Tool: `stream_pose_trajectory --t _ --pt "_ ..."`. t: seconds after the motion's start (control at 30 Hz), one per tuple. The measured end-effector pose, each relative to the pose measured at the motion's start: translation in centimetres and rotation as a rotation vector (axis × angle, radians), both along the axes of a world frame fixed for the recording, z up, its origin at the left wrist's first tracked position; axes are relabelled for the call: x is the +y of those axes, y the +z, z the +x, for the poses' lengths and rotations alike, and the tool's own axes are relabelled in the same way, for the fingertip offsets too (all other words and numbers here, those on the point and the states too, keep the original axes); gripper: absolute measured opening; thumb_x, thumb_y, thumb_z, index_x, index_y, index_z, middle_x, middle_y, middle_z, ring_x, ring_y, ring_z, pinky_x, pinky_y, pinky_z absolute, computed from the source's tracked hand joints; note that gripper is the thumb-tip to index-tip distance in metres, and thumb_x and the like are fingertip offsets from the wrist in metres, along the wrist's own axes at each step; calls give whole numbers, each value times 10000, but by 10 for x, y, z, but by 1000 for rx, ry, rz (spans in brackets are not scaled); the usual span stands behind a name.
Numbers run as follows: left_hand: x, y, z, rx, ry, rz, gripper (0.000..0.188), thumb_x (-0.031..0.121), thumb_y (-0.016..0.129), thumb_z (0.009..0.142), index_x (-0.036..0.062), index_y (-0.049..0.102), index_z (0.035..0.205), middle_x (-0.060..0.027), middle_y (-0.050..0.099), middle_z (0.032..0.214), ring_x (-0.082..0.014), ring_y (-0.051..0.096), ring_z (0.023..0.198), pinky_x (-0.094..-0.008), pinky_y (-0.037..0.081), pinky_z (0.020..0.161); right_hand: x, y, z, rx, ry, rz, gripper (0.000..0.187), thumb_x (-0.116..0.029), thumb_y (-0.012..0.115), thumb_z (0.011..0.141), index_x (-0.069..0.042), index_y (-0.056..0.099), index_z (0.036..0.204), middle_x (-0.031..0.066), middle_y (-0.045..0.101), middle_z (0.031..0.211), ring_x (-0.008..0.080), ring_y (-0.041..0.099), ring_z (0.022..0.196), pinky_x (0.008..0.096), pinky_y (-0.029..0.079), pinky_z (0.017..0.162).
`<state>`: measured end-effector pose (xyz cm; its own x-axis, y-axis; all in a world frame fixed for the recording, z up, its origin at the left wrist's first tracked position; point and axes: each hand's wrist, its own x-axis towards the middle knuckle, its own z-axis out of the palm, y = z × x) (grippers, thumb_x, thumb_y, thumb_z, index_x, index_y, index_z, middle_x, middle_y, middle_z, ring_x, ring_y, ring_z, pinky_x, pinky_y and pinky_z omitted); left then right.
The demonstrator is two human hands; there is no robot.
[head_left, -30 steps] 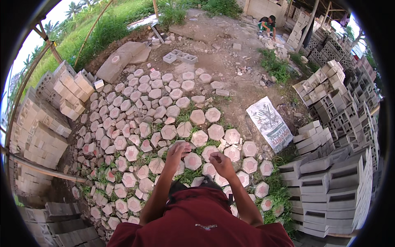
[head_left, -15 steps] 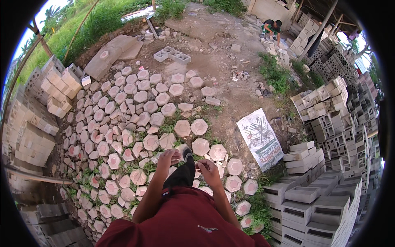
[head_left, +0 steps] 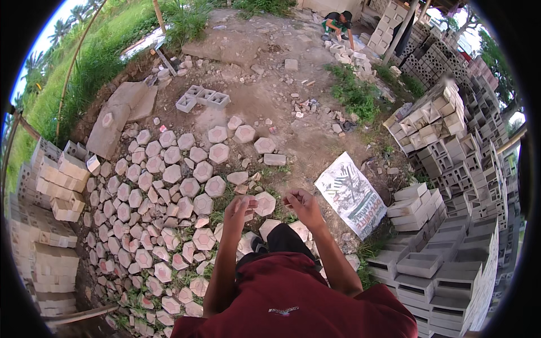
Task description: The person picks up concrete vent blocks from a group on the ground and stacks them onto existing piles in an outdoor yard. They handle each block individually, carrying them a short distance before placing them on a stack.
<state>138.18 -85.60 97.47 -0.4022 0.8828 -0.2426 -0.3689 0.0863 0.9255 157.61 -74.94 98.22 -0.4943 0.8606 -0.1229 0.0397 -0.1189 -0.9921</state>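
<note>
- Here at the centre of the frame, a pale hexagonal paver (head_left: 265, 204) lies on the ground, showing in the gap between both hands.
- Left hand (head_left: 240, 206): fingers loosely bent, grip slack, nothing showing in it.
- Right hand (head_left: 301, 203): half-curled, thumb near the fingers, but I see nothing in that grip either.
- And there's movement! The hollow blocks (head_left: 218, 100), upper left of centre, sit lower and further left in view than a second ago; the person seems to be walking forward, both hands unloaded.
- Below the hands, a dark trouser leg (head_left: 284, 239) now juts forward.
- Right of centre, a printed white sack (head_left: 352, 197) lies flat; grey blocks (head_left: 420, 265) stand stacked at lower right.
- Upper right, a co-worker (head_left: 338, 25) crouches, reaching toward pale rubble (head_left: 360, 62).
</note>
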Motion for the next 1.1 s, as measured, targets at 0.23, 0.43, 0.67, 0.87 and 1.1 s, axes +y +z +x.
stream_pose_trajectory --t 0.23,0.43,0.67,0.87,1.1 --pt "53 -41 -56 -137 251 -140 277 250 481 946 14 594 1037 -94 653 930 -174 629 874 -313 507 767 72 -46 -91 76 139 -173 204 -135 560 922 47 567 1013 68 643 856 100 616 795 230 497 711" --pt "161 -51 -125 -95 266 -141 292 283 490 952 26 599 1039 -87 659 948 -162 629 858 -295 494 769 201 -63 -155 12 262 -83 198 -151 553 935 24 578 1024 55 643 884 96 615 801 237 506 740" --pt "296 18 -194 38 248 -19 304 306 496 951 32 605 1026 -73 657 938 -147 619 882 -304 491 782 333 -9 -214 0 291 -77 175 -110 539 920 43 578 996 56 650 859 94 604 776 229 484 719" --pt "355 -7 -231 -38 306 -87 298 315 494 952 49 608 1027 -60 655 948 -141 619 879 -290 479 779 408 -27 -269 -92 366 -54 189 -122 552 910 44 581 996 63 652 855 97 603 783 236 484 728" --pt "424 -36 -328 -130 385 -185 295 299 485 956 40 614 1013 -68 658 942 -146 629 855 -287 496 758 471 -56 -360 -134 369 -197 198 -117 561 911 46 563 1023 84 660 864 112 623 773 231 499 712"
